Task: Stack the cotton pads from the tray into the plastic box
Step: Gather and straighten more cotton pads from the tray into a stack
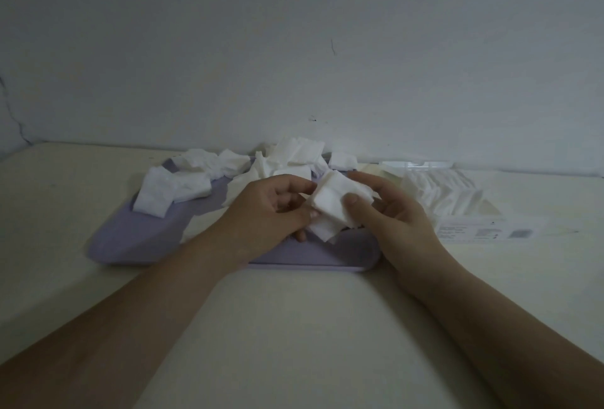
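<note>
Several white square cotton pads, stacked.

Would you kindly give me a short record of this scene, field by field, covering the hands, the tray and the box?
left hand: pinches a small stack of white square cotton pads
right hand: holds the same stack, thumb on its front
stack position: over the flat lavender tray
tray contents: loose white pads, scattered
clear plastic box: right of the tray, rows of pads inside
surface: cream table
</note>
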{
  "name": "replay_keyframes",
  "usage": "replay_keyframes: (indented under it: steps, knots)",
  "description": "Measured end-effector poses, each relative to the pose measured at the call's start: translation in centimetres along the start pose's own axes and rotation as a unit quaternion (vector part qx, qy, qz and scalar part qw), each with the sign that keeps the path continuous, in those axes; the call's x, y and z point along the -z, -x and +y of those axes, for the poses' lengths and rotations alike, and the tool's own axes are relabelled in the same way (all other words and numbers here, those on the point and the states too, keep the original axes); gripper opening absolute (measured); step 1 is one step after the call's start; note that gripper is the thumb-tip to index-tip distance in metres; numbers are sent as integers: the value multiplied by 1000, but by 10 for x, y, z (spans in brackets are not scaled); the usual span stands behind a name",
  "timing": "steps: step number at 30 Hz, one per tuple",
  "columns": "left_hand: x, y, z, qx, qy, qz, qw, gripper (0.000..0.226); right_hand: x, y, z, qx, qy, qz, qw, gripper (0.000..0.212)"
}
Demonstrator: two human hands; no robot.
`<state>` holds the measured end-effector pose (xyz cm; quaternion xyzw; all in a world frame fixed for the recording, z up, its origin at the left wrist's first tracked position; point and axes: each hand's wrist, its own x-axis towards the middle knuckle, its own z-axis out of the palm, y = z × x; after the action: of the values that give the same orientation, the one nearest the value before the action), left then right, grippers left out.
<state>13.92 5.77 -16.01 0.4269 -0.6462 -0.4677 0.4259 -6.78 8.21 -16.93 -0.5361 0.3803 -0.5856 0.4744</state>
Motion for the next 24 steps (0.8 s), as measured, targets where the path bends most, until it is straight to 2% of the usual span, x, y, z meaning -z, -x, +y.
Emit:
replay_keyframes:
  steps: [5,9,12,14,18,24]
  knots:
    - [-1,-1,-2,9,-23,-5,1000,33,4,0,-1,-6,1,52,999,26]
    - [0,-2,-4,10,-43,-9,999,14,5,-3,3,7,6,117,993,23]
    - [4,-2,-3,12,-2,-16,1000,7,6,-2,7,21,71,140,987,22]
    - [5,-1,-1,4,43,-25,999,3,6,-2,9,25,128,133,982,22]
    - [6,-1,1,-14,81,-29,996,7,-1,0,6,13,140,89,986,23]
    - [4,-3,-4,0,53,0,999,12,-3,3,1,0,124,49,991,18]
